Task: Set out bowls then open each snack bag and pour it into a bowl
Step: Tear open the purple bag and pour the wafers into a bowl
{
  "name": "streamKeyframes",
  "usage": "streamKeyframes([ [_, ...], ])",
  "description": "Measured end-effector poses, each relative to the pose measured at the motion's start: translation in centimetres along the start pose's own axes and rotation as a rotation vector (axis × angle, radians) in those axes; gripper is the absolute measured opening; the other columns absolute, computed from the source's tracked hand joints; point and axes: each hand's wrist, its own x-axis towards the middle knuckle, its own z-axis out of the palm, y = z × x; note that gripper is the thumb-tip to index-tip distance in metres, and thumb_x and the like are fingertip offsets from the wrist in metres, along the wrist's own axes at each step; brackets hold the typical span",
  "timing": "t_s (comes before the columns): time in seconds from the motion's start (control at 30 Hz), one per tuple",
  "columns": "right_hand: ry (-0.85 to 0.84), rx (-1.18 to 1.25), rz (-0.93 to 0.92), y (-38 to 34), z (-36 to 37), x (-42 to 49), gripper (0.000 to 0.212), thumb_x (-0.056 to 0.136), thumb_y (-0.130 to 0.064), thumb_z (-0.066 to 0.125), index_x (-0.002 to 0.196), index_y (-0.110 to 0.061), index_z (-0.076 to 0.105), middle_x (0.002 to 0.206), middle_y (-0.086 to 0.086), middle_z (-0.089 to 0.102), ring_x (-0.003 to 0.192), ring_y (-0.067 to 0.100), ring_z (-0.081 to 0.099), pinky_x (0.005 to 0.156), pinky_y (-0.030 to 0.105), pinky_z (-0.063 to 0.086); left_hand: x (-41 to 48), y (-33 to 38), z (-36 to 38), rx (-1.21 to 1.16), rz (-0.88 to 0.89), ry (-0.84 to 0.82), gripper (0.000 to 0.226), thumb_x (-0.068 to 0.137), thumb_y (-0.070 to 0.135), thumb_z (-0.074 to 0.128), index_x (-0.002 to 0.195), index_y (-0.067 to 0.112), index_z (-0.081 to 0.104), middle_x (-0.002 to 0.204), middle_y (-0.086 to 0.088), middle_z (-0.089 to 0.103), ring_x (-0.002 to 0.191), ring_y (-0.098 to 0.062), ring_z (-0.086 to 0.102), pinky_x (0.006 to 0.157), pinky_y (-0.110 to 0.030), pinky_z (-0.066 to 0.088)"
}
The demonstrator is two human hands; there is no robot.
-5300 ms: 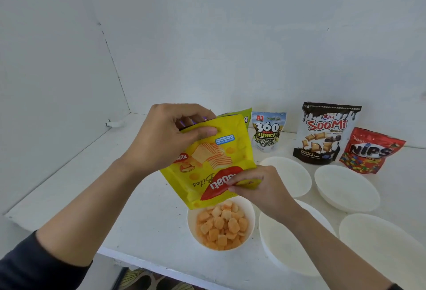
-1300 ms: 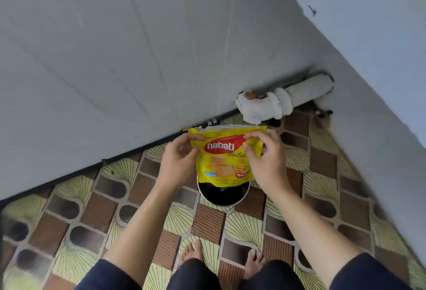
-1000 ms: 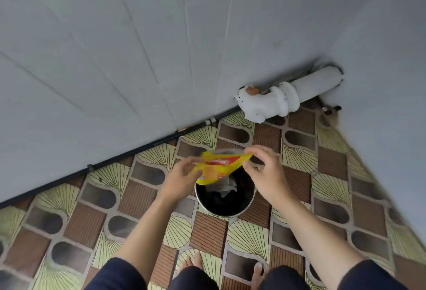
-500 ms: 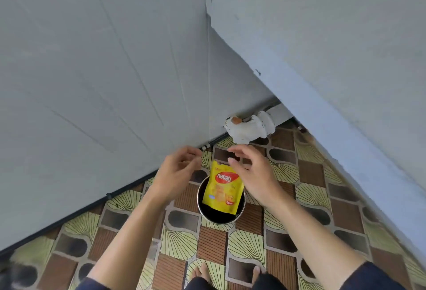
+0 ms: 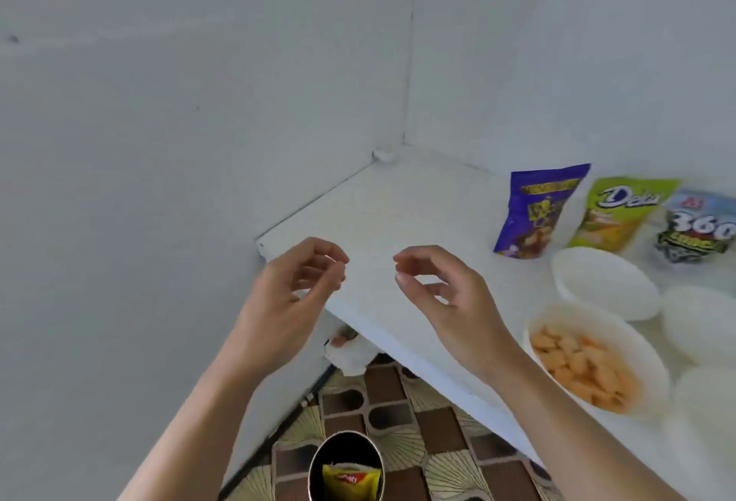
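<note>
My left hand [image 5: 294,293] and my right hand [image 5: 446,293] hover over the left end of the white counter [image 5: 378,221], fingers loosely curled, holding nothing. A white bowl [image 5: 621,333] of orange snack pieces sits at the right near the front edge. Behind it stands an empty white bowl [image 5: 605,281], with more white bowls [image 5: 701,325] further right. Against the back stand a purple bag [image 5: 537,213], a green Deka bag [image 5: 621,217] and a 360 bag [image 5: 697,233]. The yellow Nabati bag [image 5: 350,482] lies inside the dark bin [image 5: 346,468] on the floor.
White walls meet in a corner behind the counter's left end. Below the counter's front edge lies a patterned brown tiled floor [image 5: 418,421] with a white pipe fitting [image 5: 350,353] by the wall.
Both hands let go of the yellow Nabati bag, which now lies in the bin. My hands rose from the bin to above the counter, and the view lifted from the floor.
</note>
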Motion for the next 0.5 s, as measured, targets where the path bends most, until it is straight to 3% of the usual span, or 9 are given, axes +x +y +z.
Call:
streamKeyframes([
  [0.2,0.27,-0.056,-0.046,-1.3,-11.9,-1.9,0.013,0.096,-0.016,0.068,0.106,-0.023,0.069,0.096,-0.011,0.07,0.098,0.011,0.066,0.08,0.023,0.054,3.9,7.4,9.5,-0.041,0.167,-0.158,0.012,0.098,0.016,0.063,0.094,0.026,0.069,0.082,0.004,0.072,0.082,-0.011,0.07,0.076,-0.009,0.047],
  [0.5,0.376,-0.117,-0.032,2.9,-26.3,-2.2,0.01,0.095,-0.014,0.067,0.1,-0.022,0.069,0.091,-0.01,0.069,0.093,0.012,0.066,0.078,0.027,0.052,9.4,11.6,23.8,-0.073,0.182,-0.165,0.011,0.098,0.016,0.064,0.091,0.024,0.068,0.081,0.008,0.071,0.081,-0.017,0.07,0.068,-0.013,0.049],
])
